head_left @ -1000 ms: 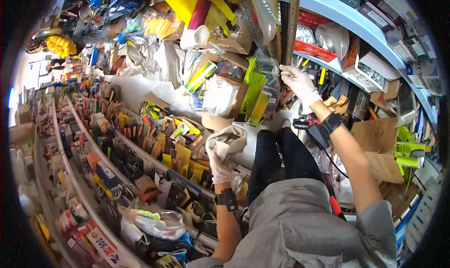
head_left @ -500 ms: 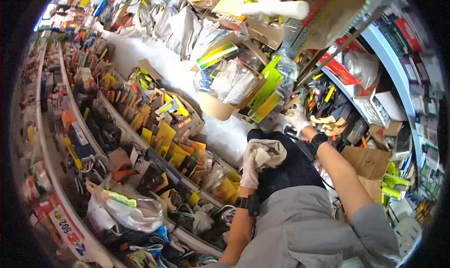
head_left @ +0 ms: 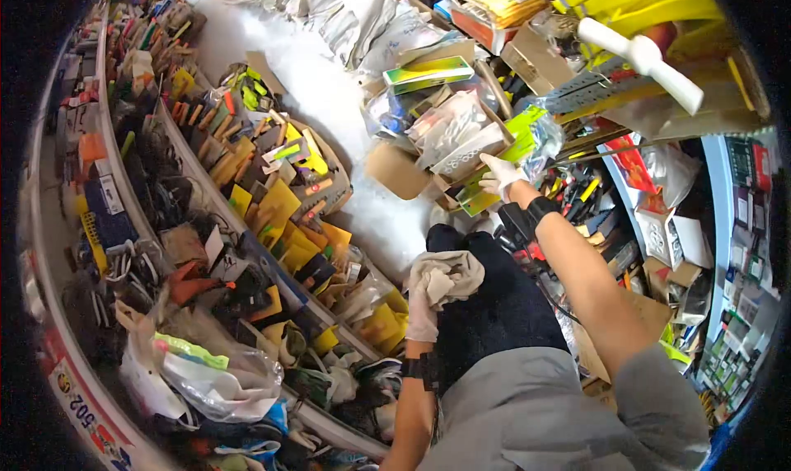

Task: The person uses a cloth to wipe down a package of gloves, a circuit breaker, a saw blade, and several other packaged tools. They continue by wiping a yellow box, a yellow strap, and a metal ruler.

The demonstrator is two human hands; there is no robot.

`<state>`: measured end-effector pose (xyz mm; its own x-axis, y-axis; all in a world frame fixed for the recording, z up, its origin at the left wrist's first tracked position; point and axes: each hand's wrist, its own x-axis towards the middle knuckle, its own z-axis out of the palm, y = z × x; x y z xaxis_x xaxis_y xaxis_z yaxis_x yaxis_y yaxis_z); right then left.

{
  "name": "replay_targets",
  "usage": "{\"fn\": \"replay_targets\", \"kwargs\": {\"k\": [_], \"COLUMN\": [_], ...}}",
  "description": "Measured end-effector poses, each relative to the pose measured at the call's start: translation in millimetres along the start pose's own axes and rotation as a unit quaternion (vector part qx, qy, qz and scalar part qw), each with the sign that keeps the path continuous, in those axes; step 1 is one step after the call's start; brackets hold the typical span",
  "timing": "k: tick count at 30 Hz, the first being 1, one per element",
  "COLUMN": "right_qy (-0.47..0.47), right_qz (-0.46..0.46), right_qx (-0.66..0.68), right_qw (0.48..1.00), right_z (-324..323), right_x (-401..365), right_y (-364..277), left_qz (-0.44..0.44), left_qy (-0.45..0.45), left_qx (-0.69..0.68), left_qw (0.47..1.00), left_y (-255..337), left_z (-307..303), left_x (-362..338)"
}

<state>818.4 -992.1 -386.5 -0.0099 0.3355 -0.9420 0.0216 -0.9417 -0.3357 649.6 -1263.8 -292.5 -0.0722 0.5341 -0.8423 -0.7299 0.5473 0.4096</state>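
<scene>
My left hand [head_left: 423, 316], in a whitish glove, is closed around a crumpled beige cloth [head_left: 449, 275] in front of my dark trousers. My right hand [head_left: 503, 178], gloved too, reaches out over a lime-green and yellow box [head_left: 475, 199]. Its fingers are apart, the index finger stretched toward an open carton [head_left: 461, 141] filled with plastic-wrapped items. Dark straps circle both wrists. Another long green box [head_left: 428, 74] lies across the far side of that carton.
Shelves packed with tools and yellow-tagged goods [head_left: 276, 203] curve along my left. A clear plastic bag [head_left: 239, 380] sits on the nearer shelf. Loose hand tools [head_left: 585, 195] crowd the right, beside a blue shelf edge [head_left: 717, 199]. A white handle-like object [head_left: 643, 55] juts out above.
My right hand has moved from the loose tools up and left to the green box. The left hand still holds the cloth. The camera view has shifted.
</scene>
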Motion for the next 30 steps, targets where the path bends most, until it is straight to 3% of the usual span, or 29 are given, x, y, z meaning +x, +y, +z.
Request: {"fn": "replay_targets", "kwargs": {"k": [4,6,9,10,11,13,16,18,20,26,30], "right_qy": [0.039,0.031,-0.015,-0.024,0.019,0.186,0.155,0.158,0.112,0.097,0.116], "right_qz": [0.015,0.047,0.035,-0.014,-0.183,-0.38,-0.616,-0.621,-0.548,-0.554,-0.577], "right_qx": [-0.028,-0.073,-0.142,-0.303,-0.422,-0.481,-0.469,-0.494,-0.614,-0.608,-0.617], "right_qw": [0.999,0.996,0.989,0.953,0.888,0.768,0.613,0.588,0.557,0.561,0.522], "right_z": [14.9,9.8,29.0,29.6,29.7,41.5,39.2,28.2,9.5,-13.6,-17.8], "right_x": [31.3,58.2,1.9,0.5,-18.6,-58.0,-70.1,-45.9,-24.9,-48.6,-58.2], "right_y": [-0.1,6.8,2.2,-0.9,-1.3,-12.2,-36.2,-35.4,-35.0,-17.6,-11.0], "left_qz": [0.024,0.023,0.011,0.008,0.002,0.035,0.01,0.029,0.016,0.018,-0.019], "left_qy": [0.043,0.015,0.02,0.02,0.023,0.055,0.061,0.044,0.04,0.043,0.051], "left_qx": [-0.021,-0.017,-0.029,-0.032,-0.019,-0.035,-0.036,-0.03,-0.014,-0.039,-0.023], "left_qw": [0.999,0.999,0.999,0.999,1.0,0.997,0.997,0.998,0.999,0.998,0.998], "left_y": [2.2,5.9,4.2,9.1,17.0,19.8,28.5,34.0,39.1,42.0,40.8], "left_z": [-16.3,-26.6,-39.8,-38.3,-34.8,-24.8,-23.4,-21.3,-21.2,-20.5,-28.9], "left_x": [1.7,2.7,13.7,14.1,13.2,19.6,23.3,25.2,26.1,28.7,33.9]}}
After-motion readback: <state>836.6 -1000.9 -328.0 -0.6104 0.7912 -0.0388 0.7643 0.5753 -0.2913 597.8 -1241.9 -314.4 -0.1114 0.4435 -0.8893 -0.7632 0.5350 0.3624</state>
